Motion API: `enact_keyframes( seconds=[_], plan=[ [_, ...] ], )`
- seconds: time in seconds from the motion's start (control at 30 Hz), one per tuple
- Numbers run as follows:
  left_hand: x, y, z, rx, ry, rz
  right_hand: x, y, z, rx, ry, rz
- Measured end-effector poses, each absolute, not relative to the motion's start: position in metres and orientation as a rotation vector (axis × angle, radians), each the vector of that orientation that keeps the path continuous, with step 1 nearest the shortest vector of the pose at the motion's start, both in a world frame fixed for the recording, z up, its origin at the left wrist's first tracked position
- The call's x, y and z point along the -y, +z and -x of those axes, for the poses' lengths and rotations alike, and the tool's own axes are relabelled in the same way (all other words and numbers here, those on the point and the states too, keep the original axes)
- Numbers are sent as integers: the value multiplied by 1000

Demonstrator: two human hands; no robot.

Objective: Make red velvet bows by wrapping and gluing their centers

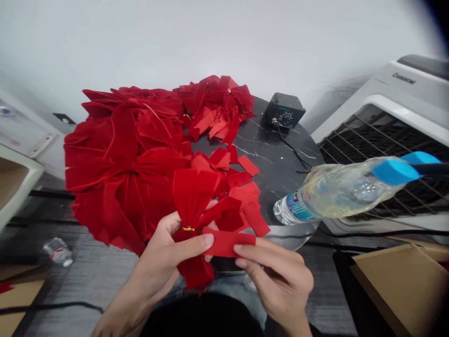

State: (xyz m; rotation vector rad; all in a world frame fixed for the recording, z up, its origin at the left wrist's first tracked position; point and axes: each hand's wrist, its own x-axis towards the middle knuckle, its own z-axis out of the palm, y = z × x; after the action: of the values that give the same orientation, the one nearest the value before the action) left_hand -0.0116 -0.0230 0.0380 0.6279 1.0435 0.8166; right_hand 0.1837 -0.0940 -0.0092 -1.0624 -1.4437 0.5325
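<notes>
Between my hands is a red velvet bow, its middle cinched by a gold tie. My left hand is closed around the bow's centre, its thumb pressing the left end of a short red ribbon strip laid against the bow. The fingers of my right hand pinch the strip's right end. Just beyond, loose red ribbon pieces lie scattered on the dark round table. A large heap of red bows fills the table's left side, and more bows sit at the back.
The black marbled table carries a small black control box with a dial and cord. Plastic bottles with blue caps stand at its right edge. A Changhong air cooler is at right, above a cardboard box. Another bottle lies on the floor.
</notes>
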Motion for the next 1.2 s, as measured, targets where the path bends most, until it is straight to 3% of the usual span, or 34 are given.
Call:
enact_keyframes(
  seconds=[0.17, 0.47, 1.07, 1.2],
  plan=[
    [21, 33, 15, -1011, 787, -697, 93, -7, -180, 1385, 425, 1138],
    [22, 21, 20, -1026, 817, -1222, 91, -8, -169, 1164, 553, 1235],
    [24, 10, 11, -1097, 924, -1002, 91, -14, -164, 844, 696, 1367],
    [20, 10, 14, -963, 830, -986, 89, -16, -164, 707, 927, 1229]
  ],
)
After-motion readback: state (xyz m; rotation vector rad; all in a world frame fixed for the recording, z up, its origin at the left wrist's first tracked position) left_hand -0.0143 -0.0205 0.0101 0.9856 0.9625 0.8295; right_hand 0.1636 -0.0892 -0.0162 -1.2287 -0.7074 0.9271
